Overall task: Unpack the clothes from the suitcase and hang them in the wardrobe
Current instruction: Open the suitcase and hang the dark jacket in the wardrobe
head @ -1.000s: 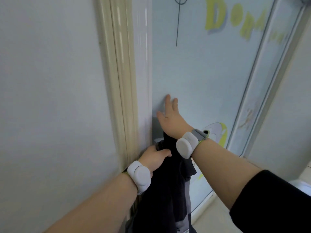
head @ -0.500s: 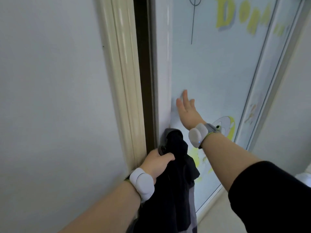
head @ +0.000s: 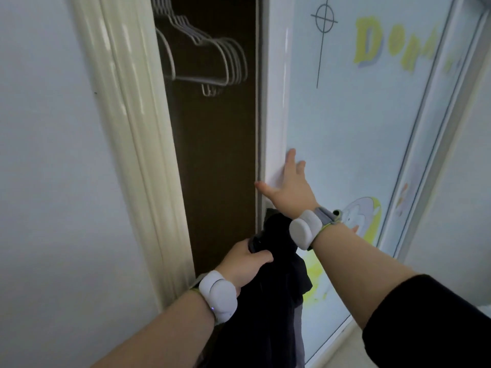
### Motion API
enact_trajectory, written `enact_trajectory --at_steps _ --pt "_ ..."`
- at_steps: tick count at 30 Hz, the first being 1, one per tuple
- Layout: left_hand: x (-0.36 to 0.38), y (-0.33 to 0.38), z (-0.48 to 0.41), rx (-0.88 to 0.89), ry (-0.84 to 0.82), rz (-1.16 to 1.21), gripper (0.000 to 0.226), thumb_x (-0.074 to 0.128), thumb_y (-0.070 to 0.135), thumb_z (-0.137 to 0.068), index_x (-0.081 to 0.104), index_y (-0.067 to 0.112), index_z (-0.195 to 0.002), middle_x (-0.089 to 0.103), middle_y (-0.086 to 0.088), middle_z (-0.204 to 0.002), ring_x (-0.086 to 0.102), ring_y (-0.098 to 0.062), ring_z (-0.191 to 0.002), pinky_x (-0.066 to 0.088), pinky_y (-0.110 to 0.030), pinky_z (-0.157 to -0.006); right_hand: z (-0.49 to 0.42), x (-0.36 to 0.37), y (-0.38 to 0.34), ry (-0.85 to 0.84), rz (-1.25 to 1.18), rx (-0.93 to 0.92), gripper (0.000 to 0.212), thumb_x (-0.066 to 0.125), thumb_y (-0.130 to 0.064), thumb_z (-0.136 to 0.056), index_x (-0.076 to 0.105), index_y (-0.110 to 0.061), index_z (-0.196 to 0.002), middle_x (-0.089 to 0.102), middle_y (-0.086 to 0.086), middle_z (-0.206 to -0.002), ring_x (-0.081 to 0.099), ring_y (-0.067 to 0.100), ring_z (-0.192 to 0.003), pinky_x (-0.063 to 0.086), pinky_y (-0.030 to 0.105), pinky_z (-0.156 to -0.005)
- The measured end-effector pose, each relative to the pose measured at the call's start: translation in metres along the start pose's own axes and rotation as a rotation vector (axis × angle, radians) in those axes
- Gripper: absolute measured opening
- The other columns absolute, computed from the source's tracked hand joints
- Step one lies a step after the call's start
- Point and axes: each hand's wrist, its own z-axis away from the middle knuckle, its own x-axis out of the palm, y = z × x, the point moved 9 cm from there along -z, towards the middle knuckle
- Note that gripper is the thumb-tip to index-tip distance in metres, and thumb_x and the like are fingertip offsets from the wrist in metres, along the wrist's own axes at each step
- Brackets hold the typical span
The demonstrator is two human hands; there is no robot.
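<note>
A: Starting closest to the camera, which step is this?

B: Nearest, the left hand [head: 244, 264] is curled tight round a bundle of dark clothes [head: 273, 301], which hangs from the fist just in front of the wardrobe [head: 218, 155] opening. The suitcase isn't in view. I'd judge this bundle is unpacked and the hanging not yet begun.

A: And the other hand?

B: The right hand [head: 289, 187] lies flat on the sliding door [head: 358, 142], fingers straight, thumb at the door's left edge, gripping nothing. The door stands partly open, with a dark gap between it and the cream frame [head: 138, 155]. I read it as the door-opening step.

A: What does the next move call for?

B: Probably more push to the right, since the gap looks narrow for an arm plus a garment. Then a free hand has to reach up for one of the white hangers [head: 212, 57], bunched bare at the top of the gap. The clothes are held as a wad, so separating one piece would likely take both hands.

A: Anything readable?

B: Farthest off, on the door, big yellow letters begin "Do"; the rest is too blurred. Left of them is a thin crosshair drawing [head: 324, 18] with a line running down, and lower a pale cartoon figure [head: 356, 216] in a yellow ring. The white wrist bands [head: 218, 296] show no legible label.
</note>
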Motion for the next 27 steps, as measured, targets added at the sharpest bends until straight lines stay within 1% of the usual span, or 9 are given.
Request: enact_trajectory --at_steps 4,6,8,12,15,19,21,24,27 --pt "0.003 0.014 -0.022 0.038 0.060 -0.032 0.018 0.061 0.012 -0.083 0.066 0.019 -0.099 0.069 -0.008 -0.101 0.065 -0.025 -0.096 0.050 -0.040 -0.091 -0.019 -0.010 0.029 -0.001 -0.042 0.005 0.102 0.058 -0.058 -0.081 -0.011 -0.026 -0.149 -0.003 0.014 -0.156 0.034 0.040 -0.135 0.036 0.048 -0.107" --pt "0.009 0.022 -0.035 0.066 0.086 -0.032 0.018 0.061 0.012 -0.083 0.066 0.020 -0.098 0.070 -0.008 -0.101 0.065 -0.026 -0.095 0.050 -0.041 -0.091 -0.031 -0.020 0.049 -0.019 -0.078 0.017 0.104 0.060 -0.056 -0.082 -0.012 -0.024 -0.149 -0.006 0.015 -0.157 0.028 0.037 -0.139 0.031 0.043 -0.110" --pt "0.014 0.030 -0.046 0.090 0.105 -0.043 0.016 0.062 0.013 -0.083 0.065 0.021 -0.096 0.070 -0.007 -0.100 0.065 -0.025 -0.094 0.050 -0.040 -0.090 -0.043 -0.029 0.066 -0.029 -0.102 0.031 0.104 0.061 -0.055 -0.082 -0.012 -0.024 -0.150 -0.006 0.015 -0.158 0.026 0.034 -0.141 0.029 0.040 -0.110" --pt "0.028 0.044 -0.070 0.134 0.151 -0.030 0.014 0.063 0.011 -0.083 0.064 0.020 -0.093 0.070 -0.007 -0.098 0.066 -0.023 -0.092 0.051 -0.036 -0.086 -0.066 -0.046 0.101 -0.025 -0.101 0.063 0.101 0.060 -0.053 -0.084 -0.012 -0.026 -0.150 -0.005 0.012 -0.158 0.025 0.033 -0.141 0.029 0.042 -0.109" --pt "0.031 0.051 -0.087 0.147 0.217 -0.020 0.013 0.063 0.011 -0.082 0.064 0.019 -0.094 0.070 -0.008 -0.097 0.066 -0.023 -0.091 0.051 -0.037 -0.085 -0.082 -0.057 0.129 -0.015 -0.114 0.094 0.098 0.059 -0.051 -0.086 -0.011 -0.028 -0.150 -0.004 0.008 -0.159 0.024 0.029 -0.143 0.030 0.041 -0.108" --pt "0.028 0.063 -0.106 0.148 0.283 0.008 0.016 0.063 0.016 -0.082 0.065 0.020 -0.097 0.071 -0.006 -0.096 0.066 -0.024 -0.092 0.052 -0.042 -0.089 -0.108 -0.072 0.166 0.003 -0.096 0.114 0.096 0.058 -0.052 -0.086 -0.009 -0.027 -0.150 -0.001 0.006 -0.160 0.019 0.027 -0.144 0.029 0.041 -0.110" --pt "0.030 0.072 -0.115 0.170 0.291 0.011 0.016 0.062 0.014 -0.084 0.066 0.025 -0.095 0.071 -0.004 -0.097 0.066 -0.023 -0.093 0.051 -0.040 -0.090 -0.122 -0.079 0.183 0.019 -0.103 0.123 0.095 0.058 -0.049 -0.087 -0.007 -0.024 -0.151 0.002 0.004 -0.160 0.017 0.026 -0.145 0.027 0.041 -0.111" --pt "0.039 0.085 -0.128 0.196 0.314 0.032 0.019 0.060 0.011 -0.087 0.064 0.028 -0.094 0.071 -0.001 -0.097 0.066 -0.021 -0.092 0.051 -0.036 -0.087 -0.138 -0.090 0.209 0.066 -0.111 0.149 0.091 0.058 -0.045 -0.088 -0.003 -0.023 -0.151 0.011 0.003 -0.159 0.021 0.026 -0.144 0.027 0.041 -0.112" --pt "0.044 0.098 -0.143 0.226 0.372 0.028 0.019 0.060 0.010 -0.086 0.064 0.025 -0.096 0.070 0.001 -0.095 0.065 -0.021 -0.092 0.051 -0.034 -0.083 -0.151 -0.101 0.232 0.102 -0.102 0.181 0.086 0.057 -0.041 -0.089 0.000 -0.023 -0.151 0.022 0.004 -0.157 0.031 0.030 -0.139 0.033 0.043 -0.108"
